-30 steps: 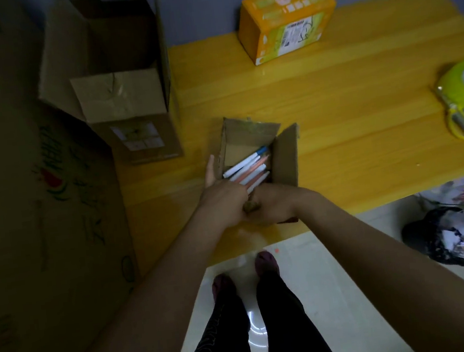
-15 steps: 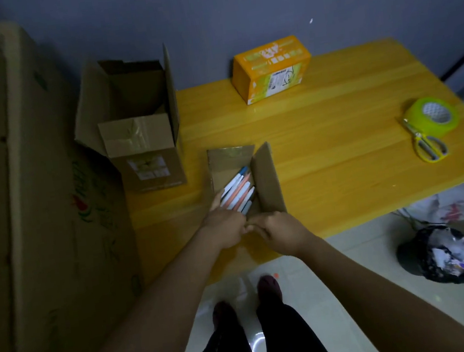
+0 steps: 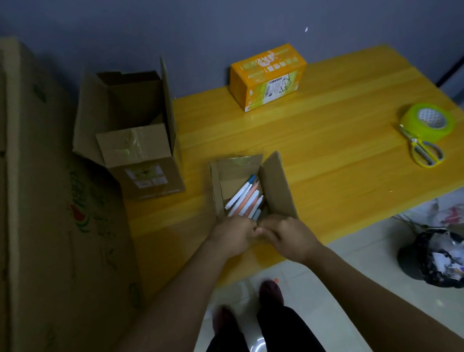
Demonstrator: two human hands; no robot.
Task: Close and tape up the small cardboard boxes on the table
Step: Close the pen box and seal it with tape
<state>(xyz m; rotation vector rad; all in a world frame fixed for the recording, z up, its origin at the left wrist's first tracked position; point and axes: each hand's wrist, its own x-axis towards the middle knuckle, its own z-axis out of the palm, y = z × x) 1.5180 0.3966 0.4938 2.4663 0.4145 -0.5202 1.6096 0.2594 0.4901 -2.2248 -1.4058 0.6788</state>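
A small cardboard box (image 3: 276, 188) stands open near the front edge of the yellow table (image 3: 335, 122). Several pens (image 3: 244, 200) lie inside it. Its right flap stands up and its far flap leans back. My left hand (image 3: 233, 234) and my right hand (image 3: 289, 237) meet at the box's near edge, fingers curled over the near flap, which they hide. A green tape roll (image 3: 426, 121) lies far right on the table, apart from both hands.
Yellow scissors (image 3: 425, 150) lie against the tape roll. An orange closed box (image 3: 268, 76) sits at the back. A larger open carton (image 3: 132, 135) stands at the table's left end, beside a tall carton (image 3: 39, 214). A full trash bag (image 3: 446, 263) sits on the floor at right.
My left fingers have drawn back from the box's left wall to its near edge. The right flap has swung more upright. My head has tilted up, showing more wall.
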